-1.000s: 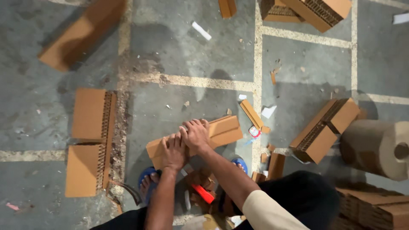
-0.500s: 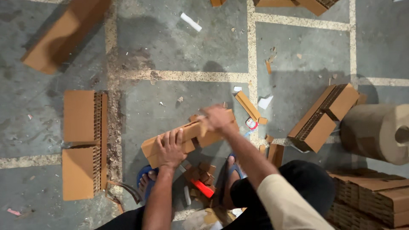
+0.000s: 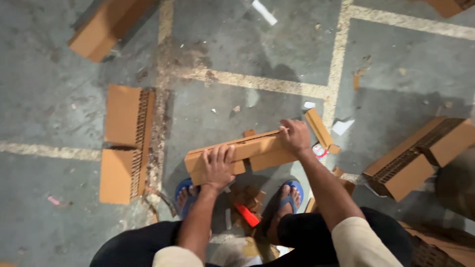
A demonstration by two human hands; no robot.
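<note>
Corrugated cardboard strip (image 3: 247,154), long and brown, held level over the grey concrete floor (image 3: 59,123) between both hands, just above the person's feet in blue sandals (image 3: 292,195). Left hand (image 3: 217,165): grip spread, fingers laid flat over the top face near the strip's left end, thumb tucked toward the near edge, pressing rather than pinching. Right hand (image 3: 295,136): grip curled over the strip's right end, fingers wrapped down the far edge, closed on the cardboard. Strip sits slightly tilted, right end higher and farther from the body. Beneath it, between the feet, a heap of small cardboard scraps (image 3: 250,195) and a red-handled cutter (image 3: 246,215) on the floor. Just beyond the right hand, a narrow cardboard offcut (image 3: 320,129) lies slanted, a roll of tape (image 3: 320,150) touching its near end. Two flat honeycomb panels (image 3: 126,141) lie end to end along a pale painted line toward the left side of the floor; a larger cardboard block (image 3: 415,158) lies at the right side; another block (image 3: 106,27) near the far left corner. Against half a second ago: the hands are farther apart, the right one having moved from over the middle out to the right end; a second ago both hands were bunched together at the centre of the strip.
</note>
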